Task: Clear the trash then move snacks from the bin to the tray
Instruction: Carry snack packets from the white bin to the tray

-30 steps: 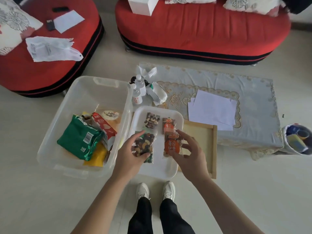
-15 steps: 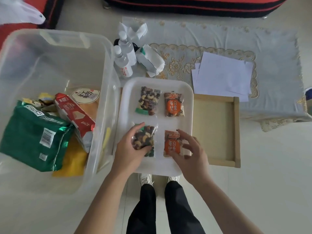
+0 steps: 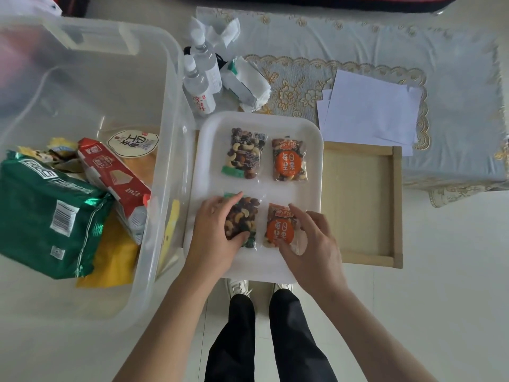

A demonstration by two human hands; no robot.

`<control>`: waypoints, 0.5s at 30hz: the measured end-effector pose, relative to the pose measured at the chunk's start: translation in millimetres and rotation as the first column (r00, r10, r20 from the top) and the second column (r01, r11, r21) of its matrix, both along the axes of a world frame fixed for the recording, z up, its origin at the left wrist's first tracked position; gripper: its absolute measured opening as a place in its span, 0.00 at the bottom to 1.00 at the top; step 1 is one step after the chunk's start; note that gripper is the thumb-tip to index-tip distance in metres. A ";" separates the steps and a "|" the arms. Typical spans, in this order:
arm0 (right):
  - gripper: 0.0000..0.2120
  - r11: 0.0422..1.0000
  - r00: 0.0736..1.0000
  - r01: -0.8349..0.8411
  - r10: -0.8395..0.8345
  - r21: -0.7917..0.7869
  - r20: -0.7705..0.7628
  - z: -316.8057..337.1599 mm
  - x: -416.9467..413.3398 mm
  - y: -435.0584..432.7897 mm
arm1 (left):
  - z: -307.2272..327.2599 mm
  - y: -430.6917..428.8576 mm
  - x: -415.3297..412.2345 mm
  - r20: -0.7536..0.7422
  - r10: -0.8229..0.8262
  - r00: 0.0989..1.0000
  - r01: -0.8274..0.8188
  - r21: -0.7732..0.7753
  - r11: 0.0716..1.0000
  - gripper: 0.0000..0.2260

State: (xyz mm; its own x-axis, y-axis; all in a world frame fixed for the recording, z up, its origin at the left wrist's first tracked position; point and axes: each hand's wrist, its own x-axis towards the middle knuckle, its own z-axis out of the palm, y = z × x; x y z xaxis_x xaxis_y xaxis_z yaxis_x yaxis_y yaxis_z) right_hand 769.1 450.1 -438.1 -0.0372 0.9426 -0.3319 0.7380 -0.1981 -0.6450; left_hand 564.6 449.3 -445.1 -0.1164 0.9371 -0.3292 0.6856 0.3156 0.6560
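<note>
On the tray (image 3: 313,188), my left hand (image 3: 213,235) grips the nut pack (image 3: 245,216), right hand (image 3: 314,244) the orange pack (image 3: 278,230), both just lowered; bin (image 3: 170,106) still stocked.

The bin (image 3: 173,133) is showing clear, smooth plastic. The white tray (image 3: 209,161) is appearing matt. The nut packets (image 3: 245,155) are reflecting as glossy film; the green bag (image 3: 41,216) is gleaming like foil. The wooden frame (image 3: 358,202) is looking matt.

Home living room: embroidered tablecloth (image 3: 454,64)
</note>
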 end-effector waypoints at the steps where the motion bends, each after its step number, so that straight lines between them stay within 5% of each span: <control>1: 0.33 1.000 1.000 -0.003 0.003 -0.002 0.026 1.4 0.0 1.3 | 0.9 0.4 0.1 -0.032 -0.007 0.999 0.006 -0.008 1.000 0.36; 7: 0.35 0.997 0.993 -0.031 0.038 -0.065 0.109 20.7 6.7 13.2 | 23.0 4.8 0.5 -0.198 -0.044 0.979 0.037 -0.037 0.999 0.36; 15: 0.36 0.961 0.906 -0.257 0.203 0.103 0.370 92.0 29.7 41.9 | 92.8 26.9 26.2 -0.235 -0.115 0.965 0.129 0.044 0.991 0.41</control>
State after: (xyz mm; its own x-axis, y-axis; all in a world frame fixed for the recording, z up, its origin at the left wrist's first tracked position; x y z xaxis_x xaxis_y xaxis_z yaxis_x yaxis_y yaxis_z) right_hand 798.8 492.0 -346.1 -0.1646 0.9607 -0.2236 0.9361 0.0808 -0.3423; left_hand 590.7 476.2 -352.3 -0.0660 0.9658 -0.2507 0.8517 0.1854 0.4901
